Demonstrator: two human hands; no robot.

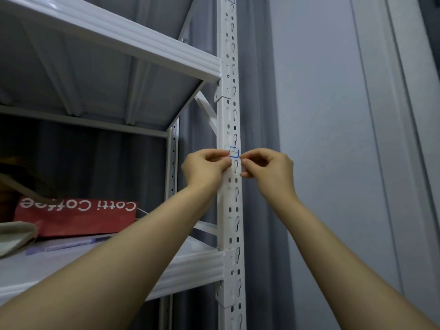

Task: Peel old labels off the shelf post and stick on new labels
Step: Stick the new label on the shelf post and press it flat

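A small white label with a blue border sits on the white perforated metal shelf post, between our hands. Our left hand, fingers curled, pinches its left edge. Our right hand, also curled, pinches its right edge. Below-left of our left hand lies a red paper bag.

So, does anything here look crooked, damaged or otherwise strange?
Only a small thing: the red bag on the lower shelf lies with its print upside down. The label on the post looks straight, and no damage shows.
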